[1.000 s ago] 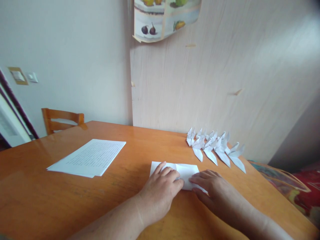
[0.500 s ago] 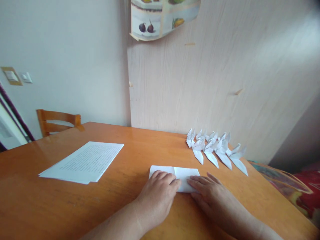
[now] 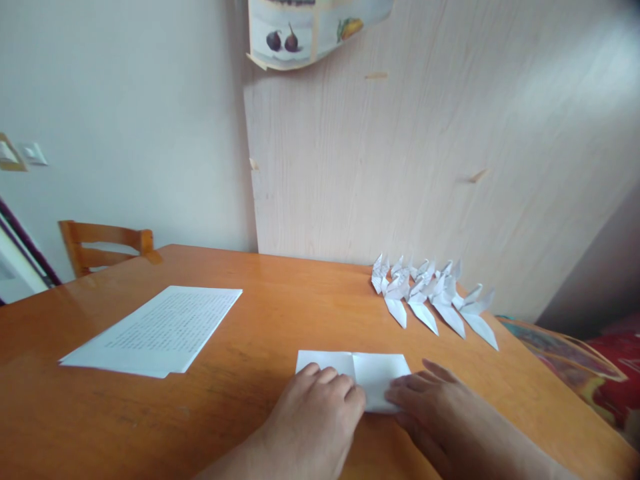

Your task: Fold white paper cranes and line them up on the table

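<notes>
A pale wall (image 3: 125, 100) fills the far left, and a wood-grain board (image 3: 425, 147) stands along the far side to its right. Below them spreads the orange-brown table (image 3: 270, 300), its surface lightly scuffed toward the near left. Beyond its far left edge shows the back of a wooden chair (image 3: 107, 235). Past the right edge lies something red (image 3: 613, 363), too blurred to make out.

On the board, high up, hangs a fruit picture (image 3: 320, 40), cut off at the top, its lower edge curling. On the left of the table lies a stack of sheets (image 3: 160, 330) covered in lines of writing, slightly uneven at the near edge.

The left hand (image 3: 320, 413) is at the near middle, fingers curled down over the paper (image 3: 380, 373); I cannot tell whether it pinches it. The right hand (image 3: 430, 407) rests with fingers extended on the paper's right part, not gripping. The paper, white and folded, lies on the table at the near middle, a crease running down its centre.

Folded white birds (image 3: 443, 293) stand close together at the far right. Smallest are the wall switch (image 3: 34, 154) at far left and bits of tape (image 3: 376, 76) on the board.
</notes>
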Motion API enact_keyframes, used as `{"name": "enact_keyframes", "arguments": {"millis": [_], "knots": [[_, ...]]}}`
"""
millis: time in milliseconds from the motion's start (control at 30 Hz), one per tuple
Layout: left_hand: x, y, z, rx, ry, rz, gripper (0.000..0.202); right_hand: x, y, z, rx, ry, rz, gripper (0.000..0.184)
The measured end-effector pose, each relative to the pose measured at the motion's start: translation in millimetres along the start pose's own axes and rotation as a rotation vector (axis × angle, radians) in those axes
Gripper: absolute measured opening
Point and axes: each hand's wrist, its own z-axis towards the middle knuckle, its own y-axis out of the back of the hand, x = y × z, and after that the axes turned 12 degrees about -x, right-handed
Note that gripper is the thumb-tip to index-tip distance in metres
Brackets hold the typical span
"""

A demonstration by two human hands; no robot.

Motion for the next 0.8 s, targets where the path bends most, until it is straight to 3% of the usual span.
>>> {"name": "enact_keyframes", "arguments": {"millis": [67,267,533,800], "knots": [[-3,-4.1,-3,-0.001,-0.017,0.002,0.011,2,1,-5,-0.019,-0.011,-0.011,0.02],[0,-14.8,-3,-0.007,0.024,-0.072,0.045,4,1,-9,0.005,-0.023,-0.11,0.02],[5,-19.1,-2,-0.014,0.053,-0.083,0.047,-6,-5,-13,-0.032,0.064,-0.116,0.029],[12,-22.3,-3,0.027,-0.009,-0.077,0.055,-12,-10,-12,-0.058,0.115,-0.1,0.038]]}}
